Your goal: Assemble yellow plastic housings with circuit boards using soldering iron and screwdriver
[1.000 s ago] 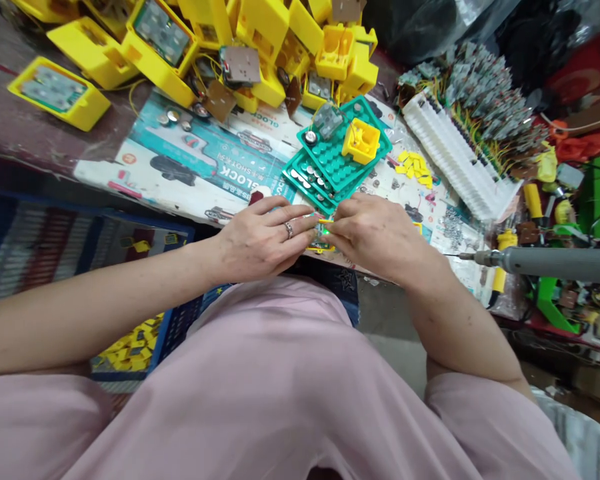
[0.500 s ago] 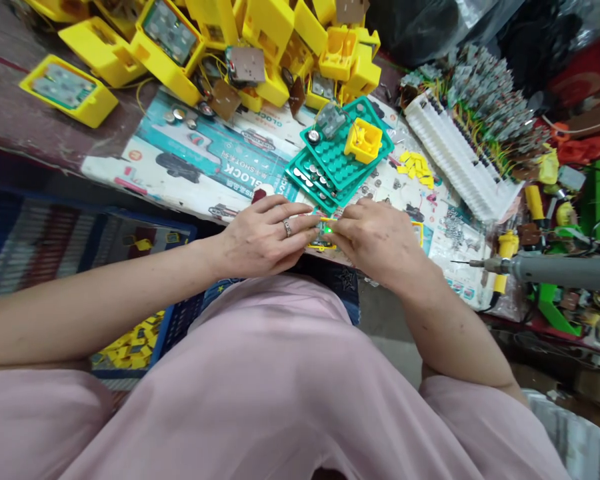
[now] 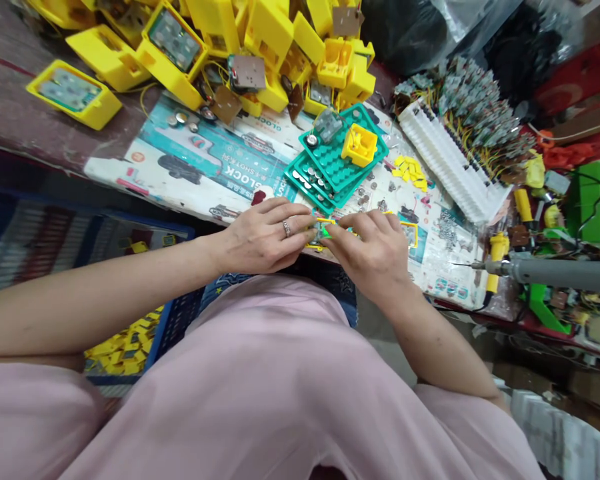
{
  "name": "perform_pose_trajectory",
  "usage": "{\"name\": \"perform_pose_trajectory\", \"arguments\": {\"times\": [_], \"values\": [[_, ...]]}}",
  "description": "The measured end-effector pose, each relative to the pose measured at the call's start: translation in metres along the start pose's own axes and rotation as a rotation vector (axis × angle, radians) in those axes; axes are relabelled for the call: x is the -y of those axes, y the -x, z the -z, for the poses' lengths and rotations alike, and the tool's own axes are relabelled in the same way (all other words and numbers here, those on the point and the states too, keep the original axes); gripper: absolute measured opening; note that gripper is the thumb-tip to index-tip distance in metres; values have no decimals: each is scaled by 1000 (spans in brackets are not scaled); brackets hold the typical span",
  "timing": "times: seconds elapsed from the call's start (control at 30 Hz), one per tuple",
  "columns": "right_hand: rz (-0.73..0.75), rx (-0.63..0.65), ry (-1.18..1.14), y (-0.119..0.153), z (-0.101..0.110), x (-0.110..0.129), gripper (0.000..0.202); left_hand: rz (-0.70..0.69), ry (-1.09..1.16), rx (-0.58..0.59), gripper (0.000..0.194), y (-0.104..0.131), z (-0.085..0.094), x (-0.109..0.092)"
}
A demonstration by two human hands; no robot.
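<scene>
Fingers of the left hand (image 3: 273,233) lie narrow together at the left side of a small yellow-framed board (image 3: 318,233), and the right hand (image 3: 373,250) curls with thumb and forefinger at its right side; whether either is clamped on it cannot be told, since the knuckles hide the contact. Seen from the head camera, that board sits at the near edge of the table (image 3: 10,107), a green light (image 3: 325,230) glowing on it. Beneath the work spreads a printed sheet (image 3: 145,150), where GLOCK reads in large white letters, with the same word again in smaller red print farther from the edge; the finer characters are too small to make out. Just beyond the hands, stacked green trays (image 3: 330,167) carry round metal cells and a yellow housing (image 3: 360,145). Yellow cases (image 3: 75,95) crowd back from the table's near edge, on the left. Toward its right end lie loose yellow pieces (image 3: 410,171), a white rack (image 3: 453,160) of wired gray parts, and a gray pen-shaped tool (image 3: 560,273) with a thin tip.
</scene>
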State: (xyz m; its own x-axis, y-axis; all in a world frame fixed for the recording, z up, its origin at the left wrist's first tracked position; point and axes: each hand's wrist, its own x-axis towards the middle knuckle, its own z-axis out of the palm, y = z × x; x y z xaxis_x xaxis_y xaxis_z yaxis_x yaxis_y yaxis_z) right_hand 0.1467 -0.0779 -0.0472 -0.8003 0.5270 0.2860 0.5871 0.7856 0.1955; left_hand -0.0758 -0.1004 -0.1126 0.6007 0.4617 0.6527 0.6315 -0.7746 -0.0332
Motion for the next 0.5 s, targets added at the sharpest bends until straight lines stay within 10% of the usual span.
{"name": "perform_pose_trajectory", "arguments": {"times": [0.5], "values": [[25,16,-80,7,-2,12,18,4,187,208,21,-8,7,12]]}}
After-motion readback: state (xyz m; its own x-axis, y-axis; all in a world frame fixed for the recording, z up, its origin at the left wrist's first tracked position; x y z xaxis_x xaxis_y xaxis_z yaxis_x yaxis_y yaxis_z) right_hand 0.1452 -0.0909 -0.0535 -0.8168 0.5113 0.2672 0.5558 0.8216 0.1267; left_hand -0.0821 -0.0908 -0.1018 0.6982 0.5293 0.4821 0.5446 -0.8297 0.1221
